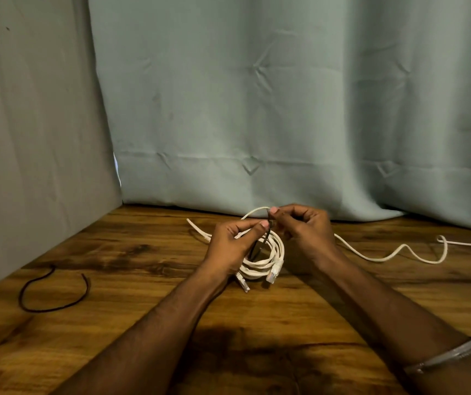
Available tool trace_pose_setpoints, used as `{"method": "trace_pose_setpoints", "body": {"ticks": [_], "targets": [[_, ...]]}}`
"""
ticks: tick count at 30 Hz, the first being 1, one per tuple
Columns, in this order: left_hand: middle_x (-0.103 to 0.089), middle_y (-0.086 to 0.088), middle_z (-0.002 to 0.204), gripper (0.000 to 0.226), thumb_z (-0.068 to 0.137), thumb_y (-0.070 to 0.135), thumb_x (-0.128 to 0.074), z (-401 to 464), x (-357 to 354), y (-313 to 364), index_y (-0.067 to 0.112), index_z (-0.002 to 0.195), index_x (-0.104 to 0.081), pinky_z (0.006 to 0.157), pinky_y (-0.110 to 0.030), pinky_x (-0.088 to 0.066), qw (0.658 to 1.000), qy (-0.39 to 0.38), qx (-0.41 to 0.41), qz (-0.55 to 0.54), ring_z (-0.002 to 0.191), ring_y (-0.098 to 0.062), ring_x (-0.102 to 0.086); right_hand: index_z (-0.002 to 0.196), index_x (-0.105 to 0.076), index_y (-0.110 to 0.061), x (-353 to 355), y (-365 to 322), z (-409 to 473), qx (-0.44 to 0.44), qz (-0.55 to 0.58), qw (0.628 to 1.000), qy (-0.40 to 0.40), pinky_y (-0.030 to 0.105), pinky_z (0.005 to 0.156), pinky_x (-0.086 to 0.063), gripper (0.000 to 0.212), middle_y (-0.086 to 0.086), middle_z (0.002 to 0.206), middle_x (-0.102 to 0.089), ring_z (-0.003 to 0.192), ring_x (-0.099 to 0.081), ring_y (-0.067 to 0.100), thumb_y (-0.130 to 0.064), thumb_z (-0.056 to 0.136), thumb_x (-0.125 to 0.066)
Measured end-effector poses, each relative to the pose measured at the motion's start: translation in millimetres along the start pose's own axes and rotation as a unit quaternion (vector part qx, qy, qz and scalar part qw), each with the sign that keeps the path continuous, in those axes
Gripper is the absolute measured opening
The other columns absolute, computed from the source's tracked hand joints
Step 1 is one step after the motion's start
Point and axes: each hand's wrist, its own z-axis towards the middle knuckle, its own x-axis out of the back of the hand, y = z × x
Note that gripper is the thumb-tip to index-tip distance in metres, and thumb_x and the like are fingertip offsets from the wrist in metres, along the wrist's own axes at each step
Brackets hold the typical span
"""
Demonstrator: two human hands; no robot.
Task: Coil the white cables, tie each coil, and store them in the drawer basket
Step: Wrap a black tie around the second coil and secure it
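Head view, downward over table (114,323)

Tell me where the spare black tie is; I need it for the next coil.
In the head view, the spare black tie lies curved on the wooden table at the far left, near the grey wall, well left of the left hand.

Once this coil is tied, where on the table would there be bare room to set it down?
Bare wood lies between the black tie on the left and the left hand, and in front between the two forearms. The middle is crowded: both hands, the right hand included, hold the coiled white cable. To the right, a loose white cable snakes across the table.
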Motion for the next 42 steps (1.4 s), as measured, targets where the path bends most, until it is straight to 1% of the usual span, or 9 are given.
{"method": "trace_pose_setpoints", "body": {"ticks": [6, 11, 18, 23, 27, 32, 36, 39, 42], "targets": [[-0.079, -0.004, 0.092, 0.020, 0.092, 0.011, -0.068, -2, -3, 2, 0.002, 0.108, -0.076, 0.071, -0.019, -0.053, 1.000, -0.015, -0.003, 0.008, 0.083, -0.008, -0.072, 0.097, -0.074, 0.003, 7, -5, 5, -0.067, 0.010, 0.997, -0.031, 0.022, 0.055, -0.055, 0.024, 0.016, 0.076, -0.070, 0.057, -0.066, 0.015, -0.020, 0.089, -0.076], [-0.079, -0.003, 0.087, 0.017, 0.092, 0.010, -0.067, -1, -3, 3, 0.005, 0.106, -0.077, 0.065, -0.016, -0.052, 1.000, -0.012, -0.008, 0.014, 0.077, -0.007, -0.072, 0.081, -0.077, -0.006, 3, -1, 3, -0.066, 0.011, 0.995, -0.069, 0.025, 0.062, -0.057, 0.007, 0.008, 0.072, -0.074, 0.062, -0.068, 0.014, -0.007, 0.088, -0.076], [-0.079, -0.001, 0.094, 0.022, 0.094, 0.017, -0.066, 1, -3, -3, 0.007, 0.111, -0.077, 0.072, -0.018, -0.051, 0.999, -0.015, 0.008, 0.043, 0.083, -0.003, -0.070, 0.082, -0.065, -0.007, 4, -3, 7, -0.019, -0.023, 0.998, 0.052, 0.019, 0.054, -0.050, 0.021, 0.004, 0.062, -0.064, 0.050, -0.061, 0.008, -0.018, 0.100, -0.066], [-0.075, 0.014, 0.078, 0.022, 0.097, 0.012, -0.063, 3, -5, -7, 0.001, 0.113, -0.074, 0.056, -0.005, -0.040, 0.999, -0.022, 0.002, 0.048, 0.064, 0.013, -0.058, 0.094, -0.064, -0.005, 14, -10, 18, 0.011, 0.029, 0.985, 0.172, 0.018, 0.046, -0.047, 0.021, -0.001, 0.063, -0.059, 0.048, -0.054, 0.002, -0.024, 0.102, -0.063], [-0.075, 0.016, 0.073, 0.023, 0.097, 0.013, -0.062, 5, -2, -7, 0.000, 0.113, -0.074, 0.053, -0.007, -0.040, 0.999, 0.001, 0.004, 0.038, 0.058, 0.011, -0.056, 0.105, -0.077, -0.008, 12, -10, 6, -0.077, 0.006, 0.997, -0.026, 0.021, 0.067, -0.057, 0.041, 0.003, 0.087, -0.076, 0.073, -0.070, 0.009, -0.042, 0.083, -0.073], [-0.061, 0.018, 0.054, 0.025, 0.098, 0.011, -0.060, 3, -1, -7, -0.005, 0.113, -0.072, 0.051, -0.009, -0.040, 1.000, 0.000, 0.007, 0.026, 0.051, 0.008, -0.054, 0.131, -0.068, -0.010, 6, -4, 3, -0.039, 0.012, 0.995, -0.091, 0.026, 0.081, -0.060, 0.047, 0.006, 0.087, -0.079, 0.085, -0.075, 0.015, 0.001, 0.086, -0.076], [-0.069, 0.017, 0.061, 0.025, 0.097, 0.012, -0.061, 2, -3, -3, -0.002, 0.114, -0.073, 0.054, -0.007, -0.040, 0.999, -0.012, -0.003, 0.053, 0.054, 0.010, -0.055, 0.134, -0.059, -0.011, 5, -5, 5, 0.014, -0.005, 0.999, -0.030, 0.023, 0.081, -0.060, 0.057, 0.003, 0.066, -0.071, 0.066, -0.070, 0.012, 0.009, 0.084, -0.076], [-0.076, 0.009, 0.085, 0.023, 0.096, 0.011, -0.062, 0, -5, -2, -0.001, 0.113, -0.074, 0.054, -0.005, -0.040, 0.999, -0.015, -0.006, 0.050, 0.055, 0.010, -0.057, 0.128, -0.053, -0.011, 10, -6, 15, 0.027, 0.014, 0.995, 0.090, 0.022, 0.067, -0.056, 0.051, 0.008, 0.068, -0.066, 0.061, -0.065, 0.013, 0.011, 0.087, -0.072], [-0.075, 0.005, 0.079, 0.023, 0.096, 0.019, -0.065, -1, -8, -2, 0.003, 0.108, -0.077, 0.053, -0.007, -0.041, 0.998, -0.020, 0.006, 0.058, 0.057, 0.009, -0.058, 0.129, -0.047, -0.015, 24, -8, 24, 0.032, 0.033, 0.982, 0.181, 0.024, 0.067, -0.056, 0.052, 0.008, 0.071, -0.065, 0.063, -0.064, 0.010, 0.008, 0.089, -0.071]]}}
